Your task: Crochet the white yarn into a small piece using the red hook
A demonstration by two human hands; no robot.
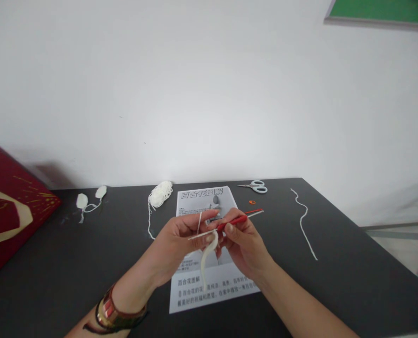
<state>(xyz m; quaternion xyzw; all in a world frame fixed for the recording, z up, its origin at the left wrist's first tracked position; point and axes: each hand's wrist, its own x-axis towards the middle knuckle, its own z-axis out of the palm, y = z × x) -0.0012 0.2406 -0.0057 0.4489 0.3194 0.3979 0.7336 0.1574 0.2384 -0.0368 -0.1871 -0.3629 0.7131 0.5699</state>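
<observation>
My right hand (243, 244) grips a red-handled crochet hook (234, 222) whose thin tip points left into the work. My left hand (181, 239) pinches a small white crocheted piece (209, 253) that hangs down between both hands, with a strand of white yarn running over its fingers. Both hands hover above a printed instruction sheet (212, 291) on the dark table (71, 267). A small ball of white yarn (160, 193) lies behind the left hand, its strand trailing toward me.
Scissors (256, 186) with pale handles lie at the back of the table, an orange stitch marker (252, 202) near them. A loose white yarn strand (303, 220) lies at right. Two small white crocheted pieces (89, 199) sit at back left beside a red box (8, 211).
</observation>
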